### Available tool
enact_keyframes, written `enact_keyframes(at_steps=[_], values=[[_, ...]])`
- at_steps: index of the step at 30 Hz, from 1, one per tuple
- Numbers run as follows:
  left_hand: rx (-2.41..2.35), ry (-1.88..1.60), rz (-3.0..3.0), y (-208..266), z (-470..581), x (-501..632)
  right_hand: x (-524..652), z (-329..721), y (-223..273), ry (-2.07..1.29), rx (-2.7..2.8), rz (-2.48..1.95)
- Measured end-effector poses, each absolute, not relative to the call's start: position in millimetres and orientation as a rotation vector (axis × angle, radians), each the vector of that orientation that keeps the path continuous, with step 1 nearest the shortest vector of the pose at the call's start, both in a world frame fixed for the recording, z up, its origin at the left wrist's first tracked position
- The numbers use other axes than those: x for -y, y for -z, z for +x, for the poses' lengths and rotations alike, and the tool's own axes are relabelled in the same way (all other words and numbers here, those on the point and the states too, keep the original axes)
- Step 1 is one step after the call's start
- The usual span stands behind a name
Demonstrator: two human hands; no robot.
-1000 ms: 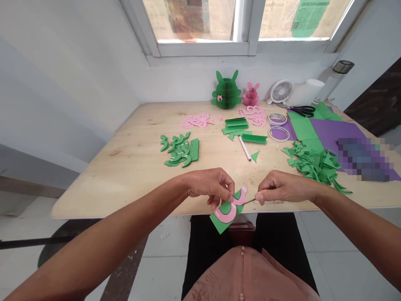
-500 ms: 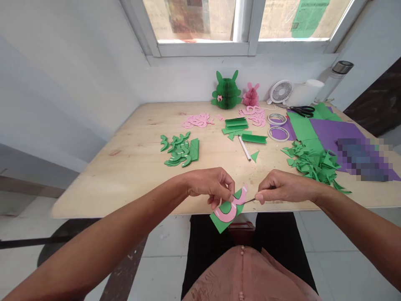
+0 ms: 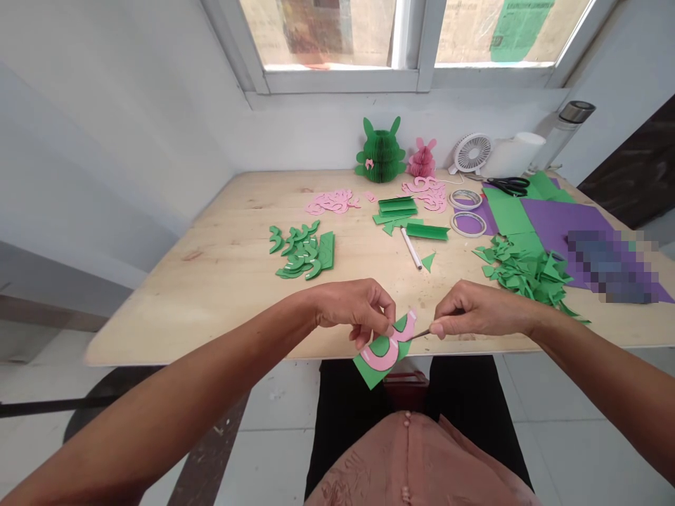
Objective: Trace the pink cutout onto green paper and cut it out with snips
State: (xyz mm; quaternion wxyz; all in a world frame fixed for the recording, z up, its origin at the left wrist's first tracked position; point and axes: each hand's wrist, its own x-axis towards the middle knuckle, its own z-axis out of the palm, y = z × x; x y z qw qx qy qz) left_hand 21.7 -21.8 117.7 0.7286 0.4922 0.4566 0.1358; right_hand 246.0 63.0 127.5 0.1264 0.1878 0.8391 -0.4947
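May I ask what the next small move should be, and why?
With the right hand, perhaps ease the thin dark tool slightly along the edge of the pink piece, since the tip sits at that edge while the left hand pinches the piece over green paper.

The right hand [image 3: 469,310] hid the rear of the dark tool [image 3: 420,335] it held, while the left hand [image 3: 365,308] covered part of the pink cutout [image 3: 391,355]. Pixelation blurred an object [image 3: 612,267] on the purple paper [image 3: 553,228]; the view's top edge cropped the window [image 3: 428,49].
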Motion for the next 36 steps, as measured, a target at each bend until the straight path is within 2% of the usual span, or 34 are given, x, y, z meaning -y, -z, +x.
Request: enact_keyframes(at_steps=[36], values=[[-1.030,-0.367,1.090,-115,16,29,-66,257,-125,1.444,-2.402,0.600]])
